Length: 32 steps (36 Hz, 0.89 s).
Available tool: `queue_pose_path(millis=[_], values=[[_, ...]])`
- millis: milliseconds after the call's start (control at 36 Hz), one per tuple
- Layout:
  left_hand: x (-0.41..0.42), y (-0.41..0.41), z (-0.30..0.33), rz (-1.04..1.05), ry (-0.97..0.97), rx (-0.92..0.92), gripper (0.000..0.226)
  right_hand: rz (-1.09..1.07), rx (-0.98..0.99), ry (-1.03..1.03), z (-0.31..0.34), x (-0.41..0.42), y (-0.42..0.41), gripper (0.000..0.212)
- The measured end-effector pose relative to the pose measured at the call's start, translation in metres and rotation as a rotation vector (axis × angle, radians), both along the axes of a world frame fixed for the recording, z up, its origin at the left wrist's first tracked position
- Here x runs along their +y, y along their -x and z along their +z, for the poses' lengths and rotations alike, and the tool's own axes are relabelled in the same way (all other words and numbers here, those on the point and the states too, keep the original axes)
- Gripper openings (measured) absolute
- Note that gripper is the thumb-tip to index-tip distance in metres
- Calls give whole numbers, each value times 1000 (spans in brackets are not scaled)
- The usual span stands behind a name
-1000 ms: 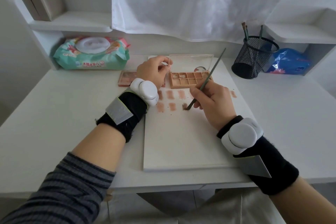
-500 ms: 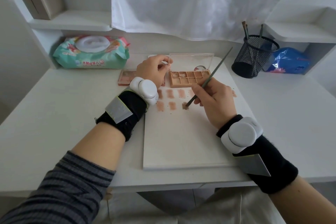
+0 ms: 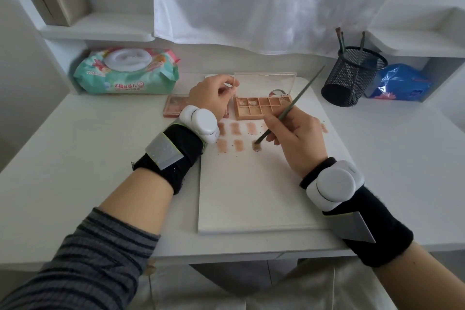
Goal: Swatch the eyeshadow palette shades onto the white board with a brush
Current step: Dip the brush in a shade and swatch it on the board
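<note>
Swatching in progress — right hand [image 3: 297,138] grips thin grey-handled brush [image 3: 289,111], tip on rectangular white board [image 3: 251,196].
Left hand [image 3: 211,98] pinches the clear lid of the open peach eyeshadow palette [image 3: 261,107] at the board's far edge — tan swatches [image 3: 236,136] just below it.

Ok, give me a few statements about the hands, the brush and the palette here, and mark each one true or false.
1. The right hand holds the brush, tip on the white board. True.
2. The open palette lies on the board's far end. True.
3. The left hand rests flat on the wipes pack. False: it pinches the corner of the palette's clear lid.
4. The mesh cup is empty. False: brushes stand in it.
</note>
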<state>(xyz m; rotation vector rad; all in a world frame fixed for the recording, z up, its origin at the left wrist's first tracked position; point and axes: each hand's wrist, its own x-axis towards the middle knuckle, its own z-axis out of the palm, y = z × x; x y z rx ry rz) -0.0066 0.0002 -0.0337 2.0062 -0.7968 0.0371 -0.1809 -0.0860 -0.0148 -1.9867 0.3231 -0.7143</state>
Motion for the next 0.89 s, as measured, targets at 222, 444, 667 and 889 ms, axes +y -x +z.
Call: queue_pose_path(millis=[222,444,667,889], values=[[0,-1,-1,-2,-2,29,13,47,57,5,1,1,0,22],[1,-1,0,-4,4,37,14,-26,16,-2,0,0,0,18],[2,0,0,-9,-3,27,14,0,50,7,1,0,0,23],[1,-1,0,8,-6,12,14,-29,49,31,0,-1,-2,19]])
